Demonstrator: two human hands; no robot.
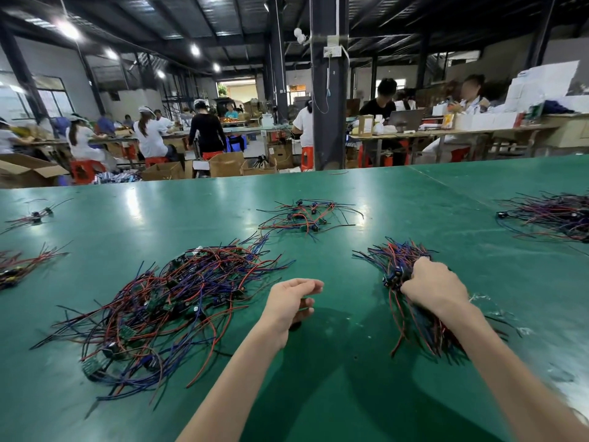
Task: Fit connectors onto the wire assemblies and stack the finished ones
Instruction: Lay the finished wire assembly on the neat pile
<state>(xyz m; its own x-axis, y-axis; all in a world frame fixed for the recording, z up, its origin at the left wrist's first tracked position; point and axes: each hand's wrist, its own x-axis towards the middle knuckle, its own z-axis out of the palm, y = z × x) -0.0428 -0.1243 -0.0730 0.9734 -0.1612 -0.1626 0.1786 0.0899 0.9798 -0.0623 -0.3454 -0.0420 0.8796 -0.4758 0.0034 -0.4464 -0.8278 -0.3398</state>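
Nearest, the right hand (433, 288) is clenched round the connector end of a bundle of wire assemblies (398, 260), with the tails fanning toward 6 o'clock on the green table (350, 393). Judged light, limp and tangle-prone; best gripped at the stiff connector cluster, not the leads. The left hand (291, 298) hovers loosely curled at the bundle's 9 o'clock; whether it pinches anything is unclear. A loose heap (178, 301) lies at that hand's 9 o'clock, and a smaller group (306, 215) at 12 o'clock, well apart.

Bright ceiling lamps (68, 29) at the upper left light your scene and throw pale glare streaks across the green table (191, 199). Soft shadows pool on it at bottom centre. The wide lens bends the edges; the lower right corner smears.
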